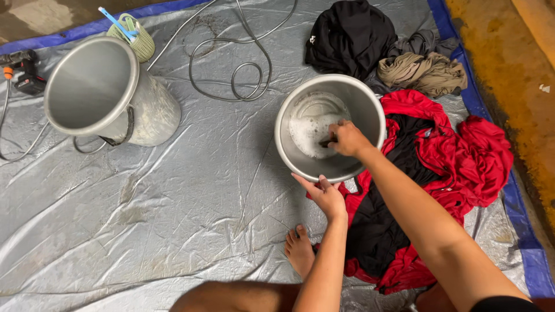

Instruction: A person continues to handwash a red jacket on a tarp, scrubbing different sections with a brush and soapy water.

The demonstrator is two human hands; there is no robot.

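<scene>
A round metal basin [370, 110] with soapy water sits on a grey tarp [173, 202]. My right hand [347, 138] reaches inside it, fingers closed on a small dark object, perhaps a brush, against the foam. My left hand [324, 193] presses flat against the basin's near rim from outside. A red and black garment [439, 167] lies spread beside and partly under the basin, to its right.
A large metal bucket [101, 92] lies tilted at the left. A green basket with a blue toothbrush [136, 34], a coiled hose [243, 69], and a drill [20, 69] lie at the back. Black and tan clothes [381, 46] are piled at top right. My foot [299, 248] rests near.
</scene>
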